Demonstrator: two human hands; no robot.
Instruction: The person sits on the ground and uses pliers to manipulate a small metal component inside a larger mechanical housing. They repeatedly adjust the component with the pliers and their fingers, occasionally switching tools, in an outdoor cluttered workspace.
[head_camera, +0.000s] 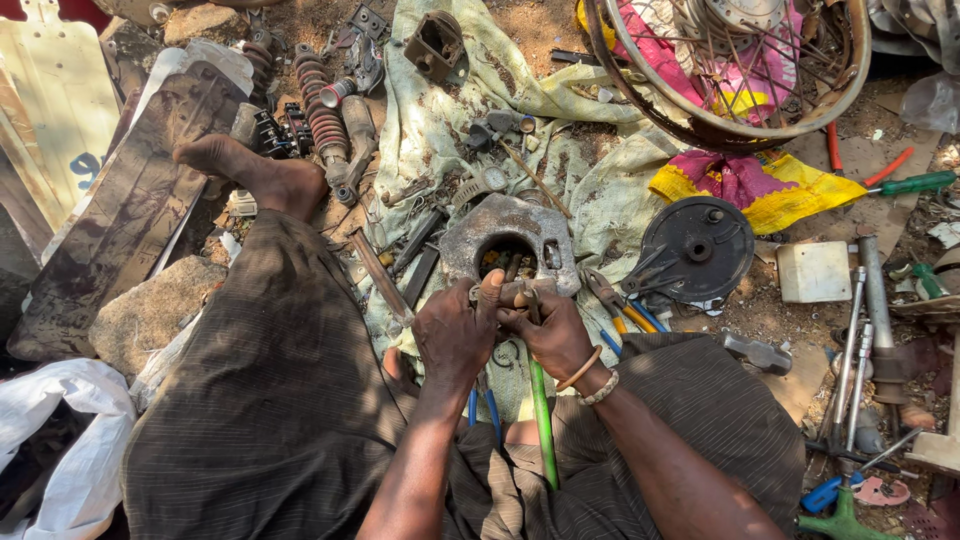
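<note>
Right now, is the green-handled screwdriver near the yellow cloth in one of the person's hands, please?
No, the green-handled screwdriver lies on the ground beside the yellow cloth, far from both hands, which work at the metal casing.

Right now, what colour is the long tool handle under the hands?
Bright green handle, seen best in the head view.

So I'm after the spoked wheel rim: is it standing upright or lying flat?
Lying roughly flat: the wheel rim shows its round opening and spokes from above, resting on pink and yellow cloth.

A pale cream panel (45, 110) stands at the upper left of the frame, tall with a notched top edge, bearing a blue painted marking near its right side. No other packages, labels, signs or screens are discernible.
</note>
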